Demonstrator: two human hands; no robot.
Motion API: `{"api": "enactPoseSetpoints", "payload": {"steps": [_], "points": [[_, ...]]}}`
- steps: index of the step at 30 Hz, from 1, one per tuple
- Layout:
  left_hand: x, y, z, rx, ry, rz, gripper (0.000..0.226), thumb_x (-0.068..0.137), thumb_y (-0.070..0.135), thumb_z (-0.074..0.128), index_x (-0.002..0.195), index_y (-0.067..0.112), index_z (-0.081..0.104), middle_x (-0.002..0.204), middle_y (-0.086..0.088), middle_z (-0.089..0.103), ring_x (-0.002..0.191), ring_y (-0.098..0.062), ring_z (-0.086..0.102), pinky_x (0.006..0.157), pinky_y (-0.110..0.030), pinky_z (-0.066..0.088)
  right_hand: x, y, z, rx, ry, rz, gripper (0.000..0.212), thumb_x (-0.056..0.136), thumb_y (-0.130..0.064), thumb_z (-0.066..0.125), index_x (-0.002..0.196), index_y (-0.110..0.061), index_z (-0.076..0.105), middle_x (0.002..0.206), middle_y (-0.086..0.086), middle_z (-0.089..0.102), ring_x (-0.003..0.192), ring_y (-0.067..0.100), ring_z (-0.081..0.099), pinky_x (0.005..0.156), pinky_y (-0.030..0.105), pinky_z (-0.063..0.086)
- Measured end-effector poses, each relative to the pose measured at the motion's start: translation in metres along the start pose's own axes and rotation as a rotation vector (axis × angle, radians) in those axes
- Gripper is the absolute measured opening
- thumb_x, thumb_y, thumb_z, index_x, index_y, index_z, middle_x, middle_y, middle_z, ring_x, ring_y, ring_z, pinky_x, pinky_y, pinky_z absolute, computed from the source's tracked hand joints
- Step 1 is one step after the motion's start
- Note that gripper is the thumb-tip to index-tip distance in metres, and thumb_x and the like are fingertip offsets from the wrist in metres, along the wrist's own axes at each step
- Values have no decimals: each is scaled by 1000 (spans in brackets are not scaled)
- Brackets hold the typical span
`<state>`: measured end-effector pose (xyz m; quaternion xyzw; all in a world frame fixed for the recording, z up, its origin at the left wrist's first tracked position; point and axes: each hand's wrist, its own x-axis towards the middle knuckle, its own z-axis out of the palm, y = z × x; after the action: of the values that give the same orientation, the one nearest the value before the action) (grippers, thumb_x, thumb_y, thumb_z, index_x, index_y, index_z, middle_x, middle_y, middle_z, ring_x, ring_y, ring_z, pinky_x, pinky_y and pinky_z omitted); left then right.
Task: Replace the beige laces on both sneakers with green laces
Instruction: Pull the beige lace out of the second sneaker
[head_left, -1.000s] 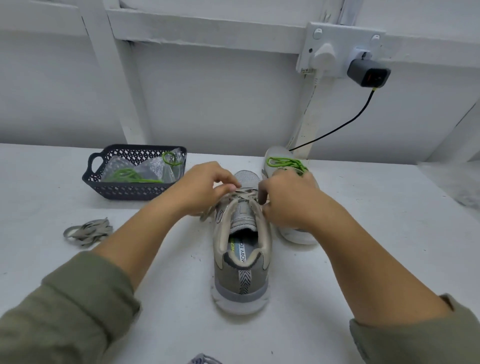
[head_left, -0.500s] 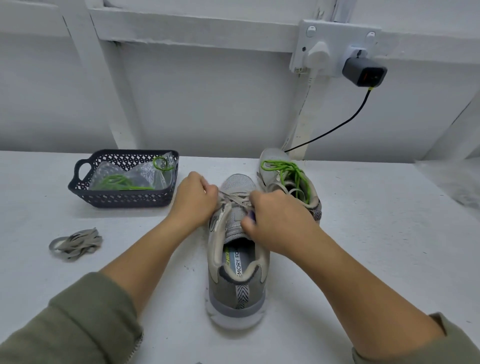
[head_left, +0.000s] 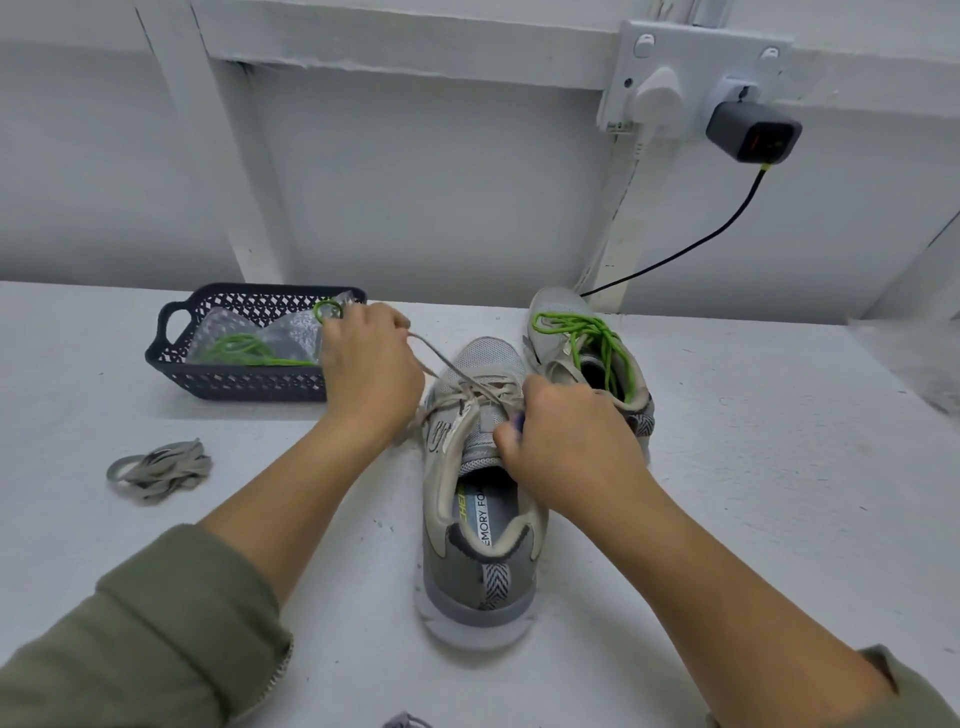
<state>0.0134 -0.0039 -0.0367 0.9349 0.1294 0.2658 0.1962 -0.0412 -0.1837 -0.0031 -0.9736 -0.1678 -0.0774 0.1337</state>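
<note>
**Head view.** The left hand (head_left: 371, 369) is raised to the left of the near sneaker (head_left: 483, 525). Its fingers are curled around the free end of the beige lace (head_left: 441, 361), which runs taut from those fingers down to the crossed rows over the tongue. The right hand (head_left: 566, 447) sits on the sneaker's right eyelet row. Its fingertips are bent inward and pinch the upper beside the tongue, but exactly which part is nipped lies hidden under the knuckles.

Just beyond the right knuckles stands the far sneaker (head_left: 587, 364), already carrying a green lace (head_left: 613, 358). Touching or just behind the left fingers is a dark basket (head_left: 171, 358) holding the spare green lace (head_left: 244, 348) in clear wrapping. A discarded beige lace bundle (head_left: 158, 470) lies well to the left of the left wrist on the white table (head_left: 779, 493).

**Step in hand (judged).** One sneaker appears finished. On the second, the beige lace is being unthreaded, with several crossings left in the eyelets.

**Next move (judged).** It calls for a steady bracing grip from the right fingers while the left draws the lace clear of each eyelet in turn, regripping nearer the shoe as slack gathers. Once the lace is free, the left hand is close to the basket for fetching the spare green lace.
</note>
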Motion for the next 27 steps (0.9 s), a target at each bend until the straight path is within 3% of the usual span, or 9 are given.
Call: {"api": "enactPoseSetpoints", "payload": {"steps": [3, 6, 9, 13, 16, 20, 23, 25, 27], "points": [[-6, 9, -6, 12, -287, 282, 34, 99, 31, 45, 131, 39, 52, 144, 7, 38, 126, -28, 25, 101, -40, 22, 0, -2, 2, 9, 18, 6, 19, 89, -33, 45, 90, -14, 44, 92, 12, 61, 88, 33, 58, 63, 31, 34], [-7, 13, -11, 27, -468, 469, 21, 88, 52, 58, 105, 46, 69, 135, 22, 45, 127, -21, 24, 93, -32, 15, 0, -4, 3, 18, 22, 9, 20, 89, -33, 45, 94, -14, 47, 90, 12, 60, 89, 34, 58, 64, 31, 32], [-5, 8, -4, 64, -200, 446, 17, 87, 44, 63, 91, 32, 74, 121, 18, 56, 121, -23, 34, 82, -30, 12, -1, -5, 3, 30, 32, 21, 18, 90, -32, 45, 90, -15, 42, 82, 8, 52, 87, 33, 58, 63, 31, 33], [-5, 8, -10, 154, 109, -53, 25, 97, 28, 50, 115, 13, 60, 126, -7, 52, 114, -31, 37, 81, -35, 21, -2, -3, 5, 21, 53, 37, 24, 90, -33, 45, 98, -11, 51, 93, 11, 61, 86, 32, 57, 63, 31, 34], [-5, 10, -13, 166, -117, 219, 37, 95, 38, 54, 132, 33, 53, 145, 0, 38, 122, -32, 29, 94, -41, 26, -2, -4, 7, 18, 69, 33, 25, 90, -32, 44, 100, -11, 52, 96, 12, 62, 89, 33, 59, 63, 31, 33], [-6, 17, -8, 71, -473, 478, 20, 85, 52, 62, 98, 42, 73, 146, 20, 37, 130, -23, 20, 100, -36, 14, -2, -7, 7, 8, 59, 38, 27, 91, -33, 44, 104, -11, 52, 101, 12, 61, 94, 35, 59, 65, 31, 32], [-6, 12, -1, 99, -196, 444, 15, 86, 41, 66, 86, 30, 75, 137, 15, 50, 127, -28, 29, 92, -38, 17, -3, -6, 6, 15, 60, 50, 25, 91, -32, 44, 102, -11, 51, 99, 12, 62, 93, 35, 59, 64, 31, 31], [-4, 10, -8, 106, 86, 155, 16, 89, 30, 62, 93, 19, 73, 133, 6, 54, 121, -32, 35, 87, -38, 21, -4, -4, 6, 33, 65, 63, 21, 91, -32, 44, 98, -12, 49, 97, 12, 62, 91, 34, 59, 64, 31, 32], [-5, 11, -14, 179, 122, -39, 25, 93, 28, 58, 112, 15, 65, 139, -4, 45, 121, -35, 33, 89, -40, 24, -4, -3, 6, 40, 64, 67, 21, 91, -32, 44, 98, -12, 49, 96, 12, 62, 90, 34, 59, 64, 31, 33]]}}
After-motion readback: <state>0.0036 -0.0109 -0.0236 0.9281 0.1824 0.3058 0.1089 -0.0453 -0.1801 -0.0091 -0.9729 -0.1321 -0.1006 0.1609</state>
